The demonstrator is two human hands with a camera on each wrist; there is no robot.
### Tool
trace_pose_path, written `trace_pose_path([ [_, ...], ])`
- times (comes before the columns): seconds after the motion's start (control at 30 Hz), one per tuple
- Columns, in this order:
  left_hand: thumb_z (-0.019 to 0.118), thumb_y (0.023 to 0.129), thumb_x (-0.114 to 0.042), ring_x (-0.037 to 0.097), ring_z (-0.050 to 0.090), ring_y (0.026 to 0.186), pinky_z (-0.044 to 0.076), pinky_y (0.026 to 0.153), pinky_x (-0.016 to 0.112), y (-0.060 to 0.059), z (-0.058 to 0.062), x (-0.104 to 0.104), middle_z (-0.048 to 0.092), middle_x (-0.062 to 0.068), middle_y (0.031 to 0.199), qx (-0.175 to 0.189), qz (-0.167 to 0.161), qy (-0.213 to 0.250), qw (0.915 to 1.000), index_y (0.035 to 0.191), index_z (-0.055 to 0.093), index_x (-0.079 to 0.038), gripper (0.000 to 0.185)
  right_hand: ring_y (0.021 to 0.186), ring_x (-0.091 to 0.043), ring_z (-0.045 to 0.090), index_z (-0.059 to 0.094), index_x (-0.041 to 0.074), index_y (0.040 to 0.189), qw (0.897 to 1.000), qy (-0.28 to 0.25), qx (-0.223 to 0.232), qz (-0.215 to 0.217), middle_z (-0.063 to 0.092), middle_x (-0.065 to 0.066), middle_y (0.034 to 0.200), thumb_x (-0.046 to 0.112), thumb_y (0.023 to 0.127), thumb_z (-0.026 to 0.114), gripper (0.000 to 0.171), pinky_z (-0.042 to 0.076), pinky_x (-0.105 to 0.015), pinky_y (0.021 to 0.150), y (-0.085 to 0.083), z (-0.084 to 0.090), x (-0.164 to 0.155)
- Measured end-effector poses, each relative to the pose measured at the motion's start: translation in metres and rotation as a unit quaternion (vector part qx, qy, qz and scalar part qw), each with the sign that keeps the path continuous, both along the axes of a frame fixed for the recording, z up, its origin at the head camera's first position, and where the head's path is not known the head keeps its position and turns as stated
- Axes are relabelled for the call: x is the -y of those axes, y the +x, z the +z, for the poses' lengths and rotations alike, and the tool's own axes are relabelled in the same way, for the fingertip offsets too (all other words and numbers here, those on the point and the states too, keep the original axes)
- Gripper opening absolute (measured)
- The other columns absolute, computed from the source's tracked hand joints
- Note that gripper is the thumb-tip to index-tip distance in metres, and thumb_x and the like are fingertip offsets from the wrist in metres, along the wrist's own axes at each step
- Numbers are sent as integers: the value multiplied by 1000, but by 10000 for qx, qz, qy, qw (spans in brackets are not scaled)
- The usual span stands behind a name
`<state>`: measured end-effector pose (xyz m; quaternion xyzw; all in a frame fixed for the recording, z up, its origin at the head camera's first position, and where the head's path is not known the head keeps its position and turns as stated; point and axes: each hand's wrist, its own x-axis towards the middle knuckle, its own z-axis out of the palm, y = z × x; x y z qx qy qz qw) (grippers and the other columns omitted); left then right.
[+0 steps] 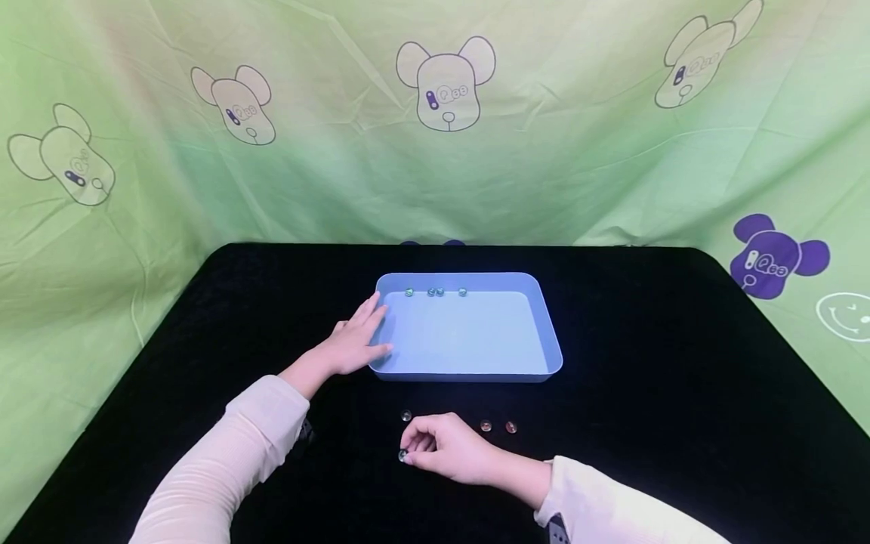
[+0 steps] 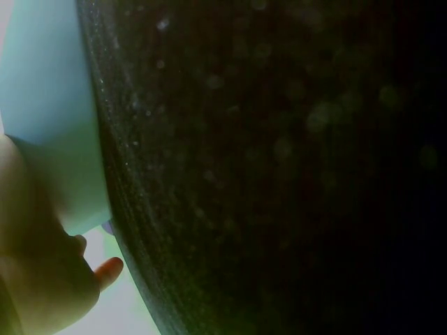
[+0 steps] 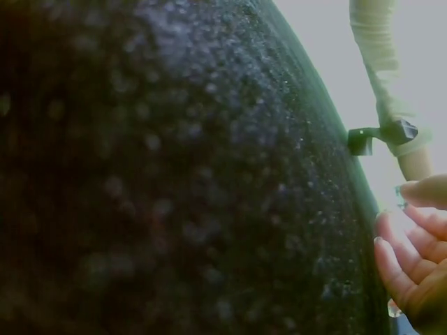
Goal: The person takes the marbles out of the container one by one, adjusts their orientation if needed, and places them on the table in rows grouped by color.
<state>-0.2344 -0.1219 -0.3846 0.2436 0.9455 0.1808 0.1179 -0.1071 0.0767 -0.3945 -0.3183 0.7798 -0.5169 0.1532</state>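
Observation:
My left hand [image 1: 350, 344] lies with extended fingers over the left rim of a light blue tray [image 1: 469, 332]. In the left wrist view, part of that hand [image 2: 42, 265] shows against the tray's outer wall [image 2: 52, 91]. Below the tray's near side, my right hand [image 1: 451, 449] pinches a glass marble [image 1: 403, 455] between thumb and finger. The right wrist view shows this greenish marble [image 3: 399, 195] by the thumb. A clear marble [image 1: 405, 415] lies just beyond the right fingers, while two reddish marbles [image 1: 485, 426] [image 1: 511, 427] sit beyond the wrist.
Inside the tray, several greenish marbles [image 1: 439, 292] lie spread along its far wall. A black cloth [image 1: 646, 363] covers the table. Behind it hangs a green curtain [image 1: 326, 174] printed with bear heads. Wrist cameras are strapped near both cuffs.

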Motion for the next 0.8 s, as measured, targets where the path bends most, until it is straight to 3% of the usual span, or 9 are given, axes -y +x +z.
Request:
trace_pose_path([
  [0.37,45,86,-40,24,-1,129,18,92,50,-1,-2,0,-8,7,144,-36,-3,-29,10000,138,15,-4,70,62,3,50,59,4,78,9970,588,-510,32,55,7,69,1,73,63,7,43,-14,57,0,-3,3],
  [0.8,46,86,-40,23,-2,129,17,92,50,0,0,0,-7,7,144,-13,3,-31,10000,138,15,-4,71,64,4,49,59,6,75,9872,957,-1251,249,53,5,73,2,71,65,9,39,-10,59,0,-1,4],
])
